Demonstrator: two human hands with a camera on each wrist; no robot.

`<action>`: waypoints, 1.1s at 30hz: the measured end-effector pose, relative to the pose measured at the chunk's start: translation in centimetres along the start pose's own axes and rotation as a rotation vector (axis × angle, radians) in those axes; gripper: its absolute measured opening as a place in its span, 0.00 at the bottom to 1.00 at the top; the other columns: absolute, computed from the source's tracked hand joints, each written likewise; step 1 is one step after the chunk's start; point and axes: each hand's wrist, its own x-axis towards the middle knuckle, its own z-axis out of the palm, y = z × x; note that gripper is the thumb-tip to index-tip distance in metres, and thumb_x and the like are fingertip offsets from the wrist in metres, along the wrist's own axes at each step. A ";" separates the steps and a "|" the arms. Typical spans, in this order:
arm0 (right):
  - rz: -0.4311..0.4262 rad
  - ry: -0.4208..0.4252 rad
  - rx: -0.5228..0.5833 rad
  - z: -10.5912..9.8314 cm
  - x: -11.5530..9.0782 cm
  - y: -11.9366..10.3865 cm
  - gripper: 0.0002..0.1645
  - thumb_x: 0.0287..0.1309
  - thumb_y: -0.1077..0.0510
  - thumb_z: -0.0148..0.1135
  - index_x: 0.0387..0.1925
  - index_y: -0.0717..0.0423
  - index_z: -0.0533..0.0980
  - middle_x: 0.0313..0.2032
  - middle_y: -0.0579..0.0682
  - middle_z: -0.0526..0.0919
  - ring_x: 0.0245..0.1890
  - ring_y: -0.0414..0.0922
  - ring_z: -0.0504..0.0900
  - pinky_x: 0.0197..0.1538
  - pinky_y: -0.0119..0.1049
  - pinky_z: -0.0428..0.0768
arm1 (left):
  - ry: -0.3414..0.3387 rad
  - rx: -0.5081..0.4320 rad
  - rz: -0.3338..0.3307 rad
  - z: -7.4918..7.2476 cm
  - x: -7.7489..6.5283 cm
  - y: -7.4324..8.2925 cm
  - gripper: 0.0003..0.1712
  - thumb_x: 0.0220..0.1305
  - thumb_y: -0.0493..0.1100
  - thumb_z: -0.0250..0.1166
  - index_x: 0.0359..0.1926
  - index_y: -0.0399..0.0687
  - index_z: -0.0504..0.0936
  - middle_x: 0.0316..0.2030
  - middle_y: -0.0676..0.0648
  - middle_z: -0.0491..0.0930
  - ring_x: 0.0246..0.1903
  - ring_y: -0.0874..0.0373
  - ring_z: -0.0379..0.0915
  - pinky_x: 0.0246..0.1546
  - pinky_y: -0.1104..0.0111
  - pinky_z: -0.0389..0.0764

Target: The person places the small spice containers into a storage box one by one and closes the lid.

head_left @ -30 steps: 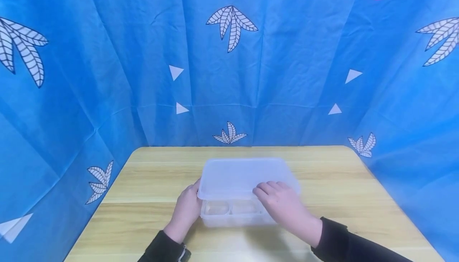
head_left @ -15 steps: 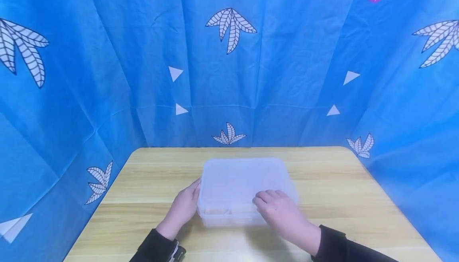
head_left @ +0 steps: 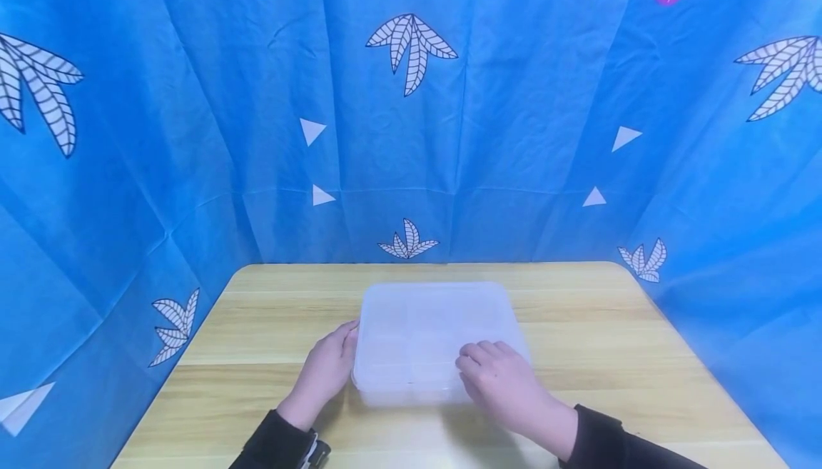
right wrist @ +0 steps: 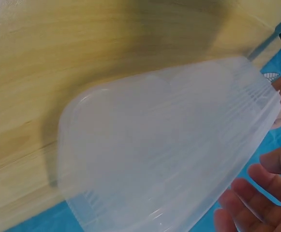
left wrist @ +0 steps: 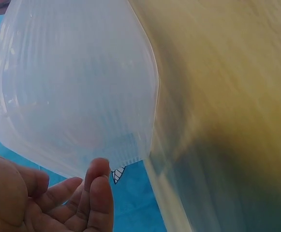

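Observation:
A translucent plastic food container [head_left: 420, 396] sits on the table with its frosted lid [head_left: 417, 326] lying over it; faint dividers show through. My left hand [head_left: 324, 369] is at the container's left side. In the left wrist view the left fingers [left wrist: 100, 193] are loosely bent, with tips near the rim. My right hand [head_left: 504, 383] is over the lid's front right part. In the right wrist view the right fingers [right wrist: 258, 198] are spread and relaxed beside the lid edge, thumb apart. Whether the lid is fully seated cannot be told.
The wooden table [head_left: 257, 312] has rounded far corners. A blue curtain [head_left: 526, 98] with printed leaves and triangles hangs behind and at both sides. Dark sleeves [head_left: 272, 444] cover both forearms, and something dark is strapped at the left wrist.
The lid's raised front edge has come down over the container and covers the compartments that showed before. My left hand has shifted slightly down and left; the right has stayed with the lid.

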 end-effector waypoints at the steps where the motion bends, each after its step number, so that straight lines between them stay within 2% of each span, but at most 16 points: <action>1: 0.002 0.003 0.000 0.0 0.0 0.1 0.11 0.44 0.62 0.74 0.33 0.52 0.81 0.35 0.45 0.82 0.32 0.43 0.81 0.33 0.35 0.79 | 0.001 0.003 -0.001 0.0 0.0 0.0 0.22 0.79 0.43 0.49 0.64 0.34 0.74 0.59 0.34 0.78 0.60 0.36 0.72 0.62 0.44 0.71; 6: 0.008 0.008 0.004 -0.2 0.1 0.5 0.10 0.45 0.61 0.74 0.32 0.52 0.81 0.34 0.45 0.82 0.32 0.43 0.81 0.33 0.35 0.79 | 0.008 0.026 -0.027 -0.4 0.2 -0.2 0.21 0.79 0.44 0.49 0.58 0.35 0.79 0.54 0.35 0.81 0.57 0.37 0.76 0.59 0.45 0.75; 10: 0.036 -0.021 0.014 -0.6 0.3 0.9 0.09 0.47 0.61 0.74 0.30 0.51 0.80 0.31 0.44 0.82 0.30 0.43 0.80 0.30 0.33 0.78 | 0.021 0.052 -0.040 -1.0 0.3 0.0 0.21 0.79 0.46 0.49 0.53 0.35 0.82 0.50 0.36 0.83 0.52 0.39 0.79 0.54 0.46 0.78; 14: 0.079 -0.073 0.019 -1.1 0.6 1.6 0.10 0.48 0.61 0.74 0.29 0.51 0.78 0.28 0.43 0.80 0.27 0.42 0.78 0.28 0.33 0.76 | 0.042 0.089 -0.030 -1.4 0.4 0.5 0.21 0.78 0.45 0.51 0.55 0.34 0.81 0.48 0.36 0.84 0.47 0.41 0.81 0.49 0.48 0.82; 19: 0.142 -0.129 0.023 -1.6 0.7 2.6 0.09 0.50 0.60 0.74 0.29 0.53 0.79 0.27 0.44 0.80 0.27 0.44 0.78 0.29 0.36 0.79 | 0.080 0.149 0.009 -1.6 1.0 1.0 0.20 0.77 0.45 0.53 0.54 0.35 0.82 0.46 0.38 0.84 0.43 0.44 0.82 0.45 0.51 0.83; 25: 0.254 -0.150 0.023 -1.5 0.5 4.0 0.09 0.51 0.61 0.74 0.34 0.56 0.80 0.30 0.46 0.81 0.29 0.45 0.80 0.32 0.37 0.82 | 0.114 0.190 0.043 -1.5 1.6 1.4 0.19 0.76 0.45 0.54 0.53 0.34 0.83 0.46 0.37 0.84 0.44 0.43 0.82 0.46 0.51 0.83; 33: 0.435 -0.171 0.053 -0.7 0.1 6.0 0.11 0.54 0.61 0.71 0.39 0.59 0.81 0.33 0.51 0.83 0.34 0.50 0.83 0.36 0.43 0.84 | 0.123 0.214 0.051 -1.4 2.1 1.7 0.19 0.74 0.43 0.56 0.55 0.32 0.81 0.44 0.37 0.85 0.41 0.44 0.83 0.42 0.52 0.84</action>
